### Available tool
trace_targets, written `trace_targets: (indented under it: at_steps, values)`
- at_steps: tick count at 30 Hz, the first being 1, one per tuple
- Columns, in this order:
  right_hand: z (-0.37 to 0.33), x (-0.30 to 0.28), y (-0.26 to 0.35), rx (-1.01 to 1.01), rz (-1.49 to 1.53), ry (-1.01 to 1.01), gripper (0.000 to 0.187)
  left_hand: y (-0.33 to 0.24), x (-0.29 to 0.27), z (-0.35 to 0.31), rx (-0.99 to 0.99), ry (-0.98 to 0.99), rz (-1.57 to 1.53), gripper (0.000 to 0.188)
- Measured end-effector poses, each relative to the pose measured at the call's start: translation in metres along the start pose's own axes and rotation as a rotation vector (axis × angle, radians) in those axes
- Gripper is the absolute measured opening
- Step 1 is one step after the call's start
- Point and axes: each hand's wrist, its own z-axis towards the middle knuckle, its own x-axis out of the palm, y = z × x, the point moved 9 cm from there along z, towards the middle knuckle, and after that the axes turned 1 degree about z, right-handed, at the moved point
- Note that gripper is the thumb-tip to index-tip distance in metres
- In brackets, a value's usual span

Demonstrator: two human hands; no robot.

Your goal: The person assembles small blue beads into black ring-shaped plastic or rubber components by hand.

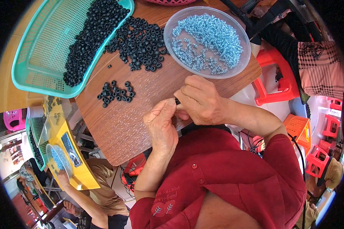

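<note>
Over the near edge of the brown table, my left hand [161, 123] and my right hand [201, 100] meet with their fingertips pinched together. A small black piece [177, 101] shows between them, mostly hidden by the fingers. It resembles the small black ring-shaped pieces [116, 92] in a loose group to the left of my hands. Beyond my right hand stands a round clear plastic bowl [244, 70] holding many light-blue coil springs [214, 32]. A larger heap of black ring-shaped pieces [143, 44] lies left of the bowl.
A turquoise mesh basket [42, 57] with more black pieces stands at the far left. The wooden table [130, 133] ends at a corner near my left forearm. A red stool [277, 76] is to the right. Another person's arm [82, 200] reaches toward a yellow table [88, 176] at lower left.
</note>
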Motion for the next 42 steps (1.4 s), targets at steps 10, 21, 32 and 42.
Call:
trace_targets:
  at_steps: [10,21,32,42]
  values:
    - [-0.005,0.005,0.007,-0.062,-0.040,0.009,0.029,-0.003,0.000,0.000,0.065,-0.014,0.019,0.021]
    - [-0.001,-0.007,-0.004,-0.004,0.048,-0.126,0.029,-0.004,0.000,0.004,-0.053,0.094,0.001,0.023]
    - [0.009,-0.016,-0.024,-0.020,-0.052,0.069,0.027,-0.012,-0.010,0.010,0.110,0.048,0.334,0.020]
    - [0.118,-0.132,-0.156,0.184,-0.522,-0.156,0.022,-0.112,-0.053,0.034,0.740,-0.285,1.164,0.021]
